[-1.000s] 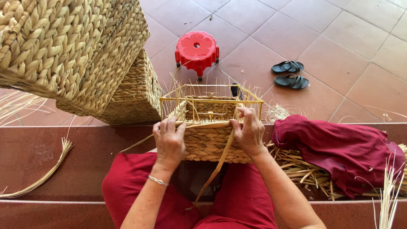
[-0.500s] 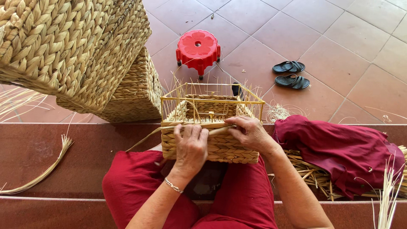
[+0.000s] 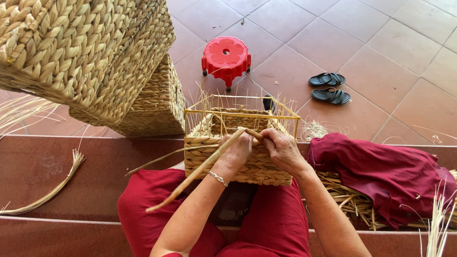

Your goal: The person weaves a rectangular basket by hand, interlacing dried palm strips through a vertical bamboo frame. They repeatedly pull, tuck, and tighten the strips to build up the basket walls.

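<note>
At frame centre, a half-woven straw basket on a yellow wire frame [image 3: 238, 157] rested on the person's lap, left hand [image 3: 235, 153] and right hand [image 3: 283, 150] pinched shut on a long pale straw strand [image 3: 200, 170] at its rim, finished woven baskets [image 3: 81, 57] stacked upper left.

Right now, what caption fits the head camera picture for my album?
Left hand and right hand work a straw strand into a half-woven basket on a wire frame.

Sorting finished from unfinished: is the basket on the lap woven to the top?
No. The basket is woven partway; its bare yellow wire frame shows above the weave.
</note>
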### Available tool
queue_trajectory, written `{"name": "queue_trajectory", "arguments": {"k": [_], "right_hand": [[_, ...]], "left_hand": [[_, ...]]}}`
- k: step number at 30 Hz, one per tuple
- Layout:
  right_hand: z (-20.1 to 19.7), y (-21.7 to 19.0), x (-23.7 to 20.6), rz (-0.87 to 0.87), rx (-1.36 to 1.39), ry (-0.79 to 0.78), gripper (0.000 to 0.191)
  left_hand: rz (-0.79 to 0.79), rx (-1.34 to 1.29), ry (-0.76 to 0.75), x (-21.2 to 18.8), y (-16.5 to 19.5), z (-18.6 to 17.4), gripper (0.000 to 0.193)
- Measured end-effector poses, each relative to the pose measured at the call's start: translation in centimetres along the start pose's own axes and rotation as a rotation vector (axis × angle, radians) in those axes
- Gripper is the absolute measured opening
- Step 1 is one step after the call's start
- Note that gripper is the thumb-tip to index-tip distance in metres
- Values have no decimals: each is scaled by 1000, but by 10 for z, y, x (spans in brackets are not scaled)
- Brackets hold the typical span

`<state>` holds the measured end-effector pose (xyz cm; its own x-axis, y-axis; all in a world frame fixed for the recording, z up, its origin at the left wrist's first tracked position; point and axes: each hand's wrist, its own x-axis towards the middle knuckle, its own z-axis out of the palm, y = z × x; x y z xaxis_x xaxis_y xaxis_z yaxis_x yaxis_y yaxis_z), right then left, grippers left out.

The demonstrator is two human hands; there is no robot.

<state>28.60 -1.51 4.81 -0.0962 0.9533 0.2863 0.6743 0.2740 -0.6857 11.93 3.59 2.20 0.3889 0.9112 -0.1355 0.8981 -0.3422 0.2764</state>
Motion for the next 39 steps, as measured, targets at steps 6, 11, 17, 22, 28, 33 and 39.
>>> {"name": "queue_trajectory", "arguments": {"k": [6, 11, 17, 22, 28, 33, 39], "right_hand": [[2, 0, 0, 6, 55, 55, 9], [11, 0, 1, 68, 93, 111, 8], [21, -5, 5, -1, 1, 271, 7], [20, -8, 5, 135, -23, 170, 8], [18, -11, 4, -81, -218, 70, 14], [16, -11, 2, -9, -204, 38, 16], [35, -8, 5, 84, -260, 210, 23]], "left_hand": [[113, -553, 331, 0, -9, 1, 16], [358, -472, 448, -23, -6, 15, 20], [348, -609, 669, -33, -10, 22, 18], [420, -520, 610, -34, -7, 30, 22], [478, -73, 705, -49, -29, 13, 32], [285, 218, 894, -54, -68, -25, 28], [395, 11, 699, -62, -87, -17, 15]]}}
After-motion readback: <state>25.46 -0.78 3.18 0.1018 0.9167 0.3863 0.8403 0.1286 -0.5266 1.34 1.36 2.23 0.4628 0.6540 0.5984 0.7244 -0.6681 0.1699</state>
